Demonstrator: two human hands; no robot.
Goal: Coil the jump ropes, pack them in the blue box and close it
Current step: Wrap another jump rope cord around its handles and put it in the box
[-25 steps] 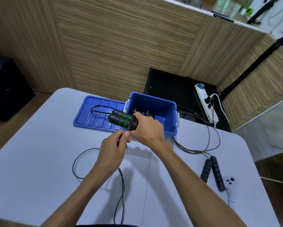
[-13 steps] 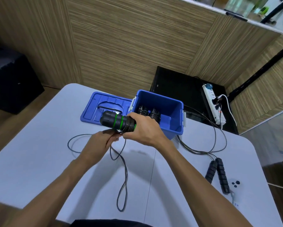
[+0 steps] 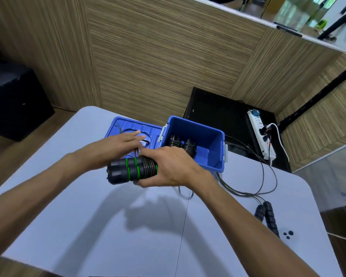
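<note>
My right hand (image 3: 172, 166) grips a pair of black jump rope handles with green rings (image 3: 128, 170), the cord wound round them. The bundle is held above the white table (image 3: 88, 216), in front of the open blue box (image 3: 214, 154). My left hand (image 3: 116, 144) reaches over the blue lid (image 3: 126, 124) lying left of the box, fingers stretched out. It holds the taut cord (image 3: 136, 152) that runs up from the bundle. Two black handles (image 3: 180, 142) stand inside the box. Another jump rope lies at the right, its ribbed black handles (image 3: 268, 216) side by side and its cord (image 3: 264, 176) looped toward the box.
A white controller with black buttons (image 3: 287, 234) lies near the table's right edge. Behind the table are a black cabinet (image 3: 214, 110) with a white power strip (image 3: 262, 134) and wood-panelled walls. A black case (image 3: 16, 100) stands on the floor at left.
The loose cord loops on the table are gone, drawn up toward the bundle. My left hand moved from below the handles up over the lid. The bundle sank slightly toward me.
</note>
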